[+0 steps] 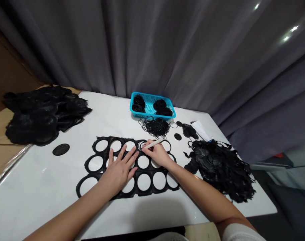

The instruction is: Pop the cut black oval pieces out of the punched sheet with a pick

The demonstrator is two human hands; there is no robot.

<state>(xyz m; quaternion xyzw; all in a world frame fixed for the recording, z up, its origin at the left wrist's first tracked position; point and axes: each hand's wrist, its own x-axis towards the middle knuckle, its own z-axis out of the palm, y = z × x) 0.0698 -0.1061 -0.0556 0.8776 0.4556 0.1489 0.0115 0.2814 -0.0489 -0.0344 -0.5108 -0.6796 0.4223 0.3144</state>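
A black rubbery sheet (136, 167) with rows of round holes lies flat on the white table. My left hand (119, 169) rests on its middle with fingers spread, pressing nothing but the sheet. Between the fingers of my right hand (159, 153) is a slim white pen-like tool (155, 143), slanting up to the right. Its lower end is at a hole in the top row, where thin black rings (140, 144) show; the tip itself is hidden by my fingers. Just beyond the sheet sits a tangled heap of thin black rings (156, 126).
At the back stands a blue basket (150, 108) with bundles of black rings. A stack of black sheets (42, 115) lies at left, a pile of black scraps (220, 167) at right. Black discs (61, 149) lie about. A grey curtain (147, 47) hangs behind the table.
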